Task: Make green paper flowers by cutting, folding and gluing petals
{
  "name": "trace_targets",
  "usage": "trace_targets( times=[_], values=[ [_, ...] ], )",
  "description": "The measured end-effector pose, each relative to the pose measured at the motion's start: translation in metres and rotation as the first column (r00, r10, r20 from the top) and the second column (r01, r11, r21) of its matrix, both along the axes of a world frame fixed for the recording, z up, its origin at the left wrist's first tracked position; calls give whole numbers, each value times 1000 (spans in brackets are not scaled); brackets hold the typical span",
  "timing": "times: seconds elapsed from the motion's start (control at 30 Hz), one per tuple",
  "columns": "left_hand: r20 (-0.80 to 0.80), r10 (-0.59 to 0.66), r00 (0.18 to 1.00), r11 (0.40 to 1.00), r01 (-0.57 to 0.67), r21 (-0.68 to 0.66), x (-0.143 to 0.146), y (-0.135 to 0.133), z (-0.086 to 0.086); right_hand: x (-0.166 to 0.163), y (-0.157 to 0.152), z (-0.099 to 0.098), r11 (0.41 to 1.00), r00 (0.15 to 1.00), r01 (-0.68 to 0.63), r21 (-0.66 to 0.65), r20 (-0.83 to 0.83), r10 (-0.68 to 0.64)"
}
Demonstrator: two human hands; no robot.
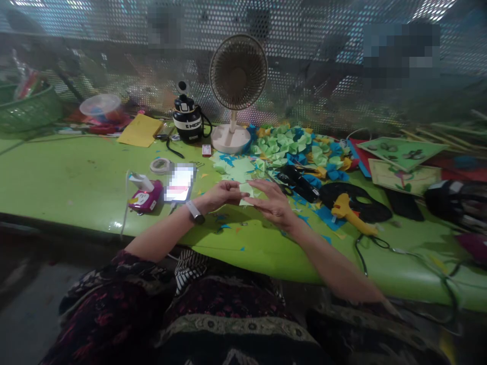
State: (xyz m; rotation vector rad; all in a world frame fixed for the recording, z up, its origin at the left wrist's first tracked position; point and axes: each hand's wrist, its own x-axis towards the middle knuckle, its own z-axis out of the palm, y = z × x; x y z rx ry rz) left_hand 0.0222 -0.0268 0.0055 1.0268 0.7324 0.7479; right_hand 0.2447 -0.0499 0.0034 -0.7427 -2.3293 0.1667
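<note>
Both hands meet over the near middle of the table, around a small pale green paper piece [247,189]. My left hand [223,195], with a watch on its wrist, pinches the paper's left edge. My right hand [274,204] has its fingers and thumb at the paper's right side, with the paper between them. Just beyond lie flat pale green paper sheets [239,168]. Behind them is a heap of folded green, blue and yellow paper pieces [283,144]. A black stapler-like tool [299,183] and scissors [284,189] lie right of my right hand.
A fan [230,139] and black bottle [188,121] stand at the back. Left are a lit phone [179,183], tape roll [160,165] and purple power socket [146,198]. A yellow glue gun [352,215] with trailing cord lies right, beside a black hand fan [367,203]. Paper scraps litter the table.
</note>
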Motion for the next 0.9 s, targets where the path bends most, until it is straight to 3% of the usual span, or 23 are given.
trace_targets(
  times=[0.17, 0.33, 0.57, 0.67, 0.9],
  values=[
    [8, 42, 999, 992, -43, 118, 2, -1, -6, -8, -2, -2, 997, 991, 62, -37, -112, -66],
    [10, 8, 1000, 992, -9, 127, 4, -2, -11, -17, -6, 1, 971, 929, 125, -205, -319, -187],
    [-59, -144, 988, 972, 153, 178, 2, -5, -4, -21, -9, 1, 852, 889, 106, -513, -334, -312],
    [-69, -186, 980, 962, 195, 190, 0, -6, -2, -21, -9, 0, 840, 894, 138, -525, -300, -334],
    [-39, -236, 971, 956, 239, 169, -3, -6, -1, -20, -6, -1, 876, 900, 150, -458, -304, -313]
  ],
)
